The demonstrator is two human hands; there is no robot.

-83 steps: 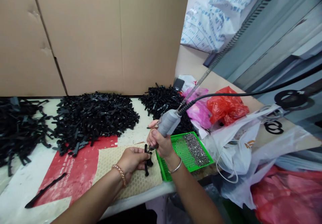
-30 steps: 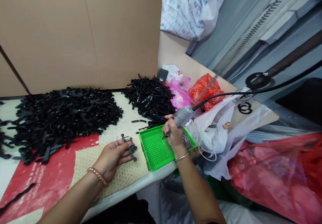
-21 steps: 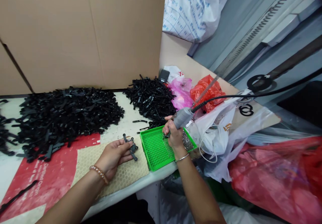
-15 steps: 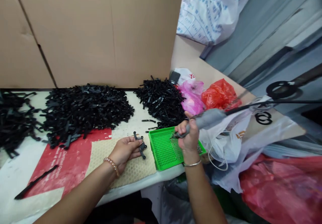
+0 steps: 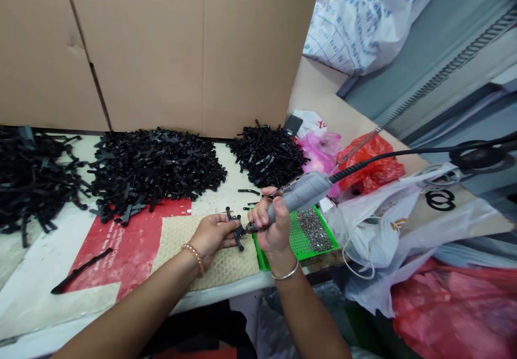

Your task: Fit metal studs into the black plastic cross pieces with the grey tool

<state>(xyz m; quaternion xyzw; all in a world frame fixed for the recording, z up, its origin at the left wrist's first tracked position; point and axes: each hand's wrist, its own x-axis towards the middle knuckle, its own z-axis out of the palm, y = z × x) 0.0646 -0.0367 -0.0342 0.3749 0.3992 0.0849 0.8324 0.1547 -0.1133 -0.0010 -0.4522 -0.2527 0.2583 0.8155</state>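
While the left hand (image 5: 210,237) pinches a black knob-ended bracket (image 5: 239,231), jutting beyond the thumb over the honeycomb-patterned mat (image 5: 228,266), the right hand (image 5: 275,229) clasps a grey electric screwdriver (image 5: 305,191), its tip seemingly touching the bracket

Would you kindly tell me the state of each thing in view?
Left hand, closed on a black part
Right hand, closed around a grey power tool
Grey power tool, tip at black part
Green tray, partly covered with metal pieces
Tan mat, lying flat
Small red bag, crumpled
Pink bag, crumpled
Black heaps, loosely piled

Left fingers (image 5: 224,229) partly hide black part (image 5: 239,232); leftmost pile (image 5: 34,187) cut off.
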